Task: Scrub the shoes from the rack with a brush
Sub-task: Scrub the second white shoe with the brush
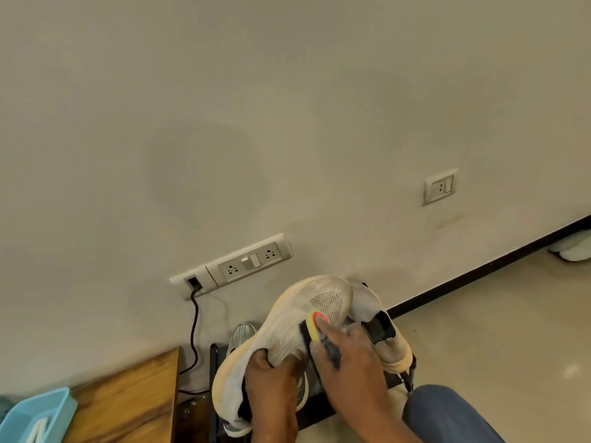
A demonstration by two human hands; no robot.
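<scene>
Likely light and soft in its mesh upper, stiffer along the sole: pale shoe [307, 318], best gripped at the collar. Held up off the rack [319, 410] by left hand [271, 382], fingers curled round its opening. Right hand [348, 356] clenched on the brush [313, 327], bristles pressed against the shoe's side.

A plain beige wall [287, 107] fills most of the view. Low on it sits a long socket strip [232, 265]; a black cable [194, 327] hangs from its left end. A smaller single socket [440, 186] is on the wall up and to the right of the strip. A dark skirting board [479, 266] runs right of the strip, above a pale glossy floor [479, 330]. Below-left of the strip stands a wooden bench [128, 401] carrying a light blue tray [38, 417].
</scene>
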